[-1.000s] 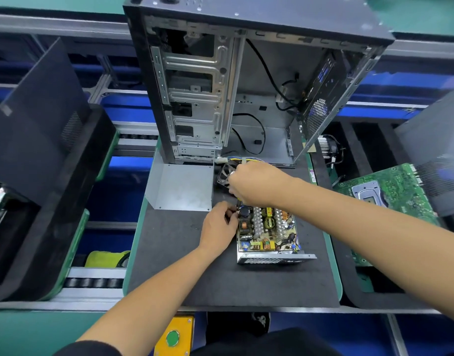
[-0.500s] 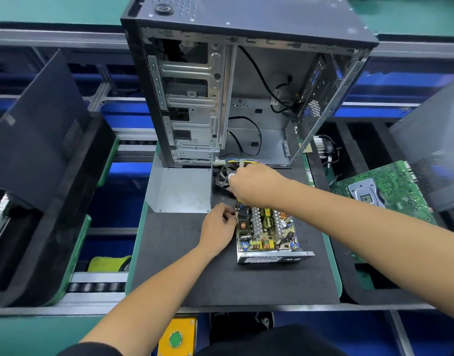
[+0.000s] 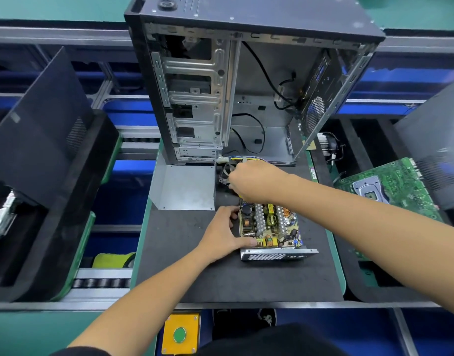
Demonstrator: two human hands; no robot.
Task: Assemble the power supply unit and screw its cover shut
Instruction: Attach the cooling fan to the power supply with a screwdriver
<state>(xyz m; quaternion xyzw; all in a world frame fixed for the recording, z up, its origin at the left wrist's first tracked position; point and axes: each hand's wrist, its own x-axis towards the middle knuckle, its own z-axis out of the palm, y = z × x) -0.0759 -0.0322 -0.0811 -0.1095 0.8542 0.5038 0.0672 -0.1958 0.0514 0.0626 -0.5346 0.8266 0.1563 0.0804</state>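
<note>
- The power supply (image 3: 271,226) lies open on the dark mat (image 3: 220,278), circuit board showing, just in front of the upright computer case (image 3: 246,86). It sits where it did a second ago.
- The left hand (image 3: 224,233) keeps its place, fingers curled on the unit's left edge, bracing it.
- The right hand (image 3: 254,179) stays at the unit's far end, curled round the small black fan (image 3: 224,173), with the bundled wires (image 3: 244,159) just behind; the exact pinch is hidden.
- Little has shifted, so the fan is likely still being seated.
- The bent metal cover (image 3: 184,187) lies untouched just left, not yet fitted or screwed.
</note>
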